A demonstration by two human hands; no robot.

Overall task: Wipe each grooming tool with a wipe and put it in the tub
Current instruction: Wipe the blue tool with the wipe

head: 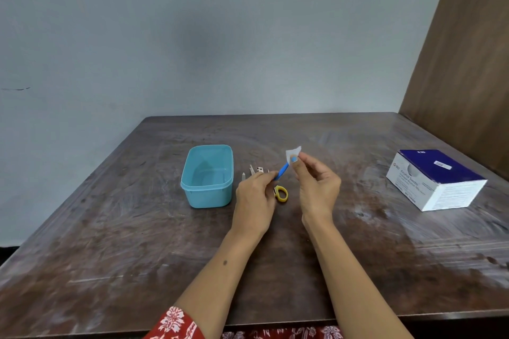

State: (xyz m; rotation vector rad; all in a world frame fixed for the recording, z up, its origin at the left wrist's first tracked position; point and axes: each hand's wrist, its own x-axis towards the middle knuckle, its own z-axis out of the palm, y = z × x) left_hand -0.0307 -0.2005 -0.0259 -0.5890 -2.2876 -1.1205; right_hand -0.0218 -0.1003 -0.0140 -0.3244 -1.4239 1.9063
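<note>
Above the table (303, 256), just right of the empty tub (207, 176), the left hand (254, 198) pinches a blue-handled tool (282, 172) by its lower end. The right hand (316, 184) pinches a white wipe (292, 153) over the tool's tip. Risk: both holds are fingertip-only, so firm rubbing could flick the tool onto the unwiped tools (254, 170) and yellow-handled scissors (281, 193) below.

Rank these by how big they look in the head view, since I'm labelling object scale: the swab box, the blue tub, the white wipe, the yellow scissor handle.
1. swab box
2. blue tub
3-4. white wipe and yellow scissor handle: alike, both partly hidden by the hands; unranked.
</note>
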